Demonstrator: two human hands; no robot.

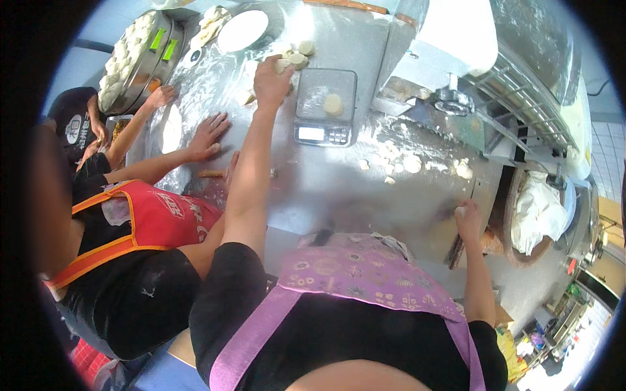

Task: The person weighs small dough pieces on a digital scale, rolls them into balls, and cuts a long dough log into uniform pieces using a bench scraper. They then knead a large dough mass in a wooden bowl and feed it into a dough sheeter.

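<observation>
My left hand (272, 85) reaches over the floured steel table, its fingertips at a small cluster of round dough pieces (298, 61). Whether it grips one of them cannot be told. Right of it a digital kitchen scale (325, 78) carries one round dough piece (333, 104) on its platform. My right hand (468, 220) is by the table's right edge, fingers curled, with a small pale bit at the fingers that is too small to make out. Several small dough scraps (412, 163) lie in loose flour between the scale and that hand.
At the left, a co-worker in a red apron (166, 215) has hands on the table near a rolling pin (211, 173) and a flattened dough sheet (172, 129). Another person stands beyond, beside stacked steamers (146, 63). A white plate (243, 31), a machine (452, 44) and a cloth-lined tub (535, 210) surround the work area.
</observation>
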